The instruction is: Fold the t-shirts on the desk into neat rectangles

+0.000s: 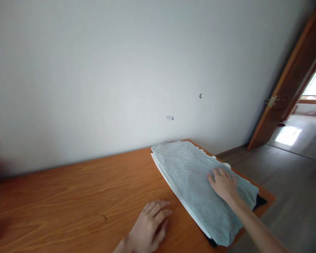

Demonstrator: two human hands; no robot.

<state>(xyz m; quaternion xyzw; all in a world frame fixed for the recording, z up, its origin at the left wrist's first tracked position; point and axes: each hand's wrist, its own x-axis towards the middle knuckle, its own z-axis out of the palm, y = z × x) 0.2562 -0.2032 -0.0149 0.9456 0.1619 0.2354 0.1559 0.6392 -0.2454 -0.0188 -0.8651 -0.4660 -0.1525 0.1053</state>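
Note:
A folded grey-blue cloth (189,175) lies flat at the right end of the wooden table (81,196). White layers show along its left and far right edges, and black material peeks out beneath its near corners. My right hand (223,183) rests palm down on the cloth's right part, fingers stretched out and somewhat spread. Left of the cloth, over the bare wood, my left hand (150,225) holds nothing; its fingers are loosely curved and apart. It does not touch the cloth.
A pale wall (107,88) stands behind the table, with a small printed label (170,118) and a hole. To the right, a wooden door (287,80) stands ajar above a grey floor (292,196). A partly cut-off blurred object sits at the far left edge.

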